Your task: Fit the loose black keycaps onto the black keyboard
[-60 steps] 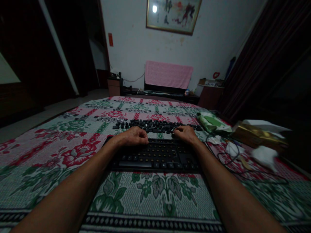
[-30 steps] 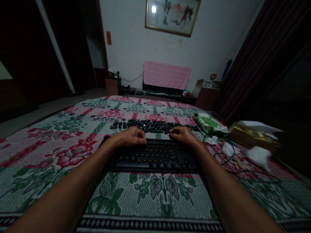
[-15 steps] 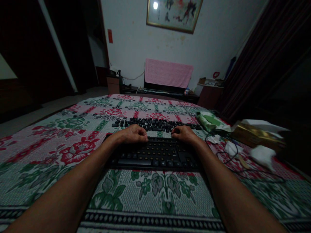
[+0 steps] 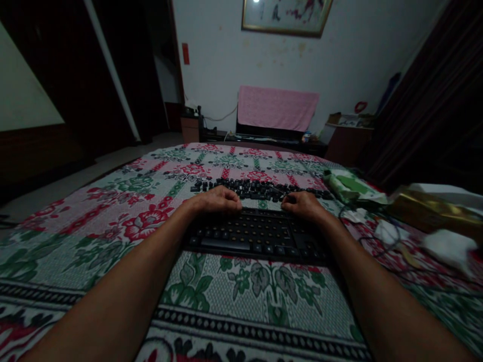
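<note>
A black keyboard (image 4: 260, 231) lies on the patterned bedspread in front of me, many of its keys off and the bare key posts showing. Its bottom row still has keycaps, among them a long space bar (image 4: 225, 245). Over the keyboard's back left part is my left hand (image 4: 219, 200), fingers curled and pinched together. My right hand (image 4: 303, 205) is at the back right part, thumb and fingers also pinched. Whatever either hand may hold is too small or hidden to make out. Just beyond the hands, loose black keycaps (image 4: 249, 189) are spread in a long pile.
To the right lie a green-and-white tissue pack (image 4: 350, 187), a gold box (image 4: 430, 208), crumpled white tissues (image 4: 449, 246) and a black cable (image 4: 372, 251). The flowered bedspread (image 4: 241, 286) runs underneath. A pink towel (image 4: 277, 108) hangs at the far wall.
The view has turned slightly left and down, so everything sits further right in the picture. Both hands stay closed at the keyboard's back edge, with little movement against it.
</note>
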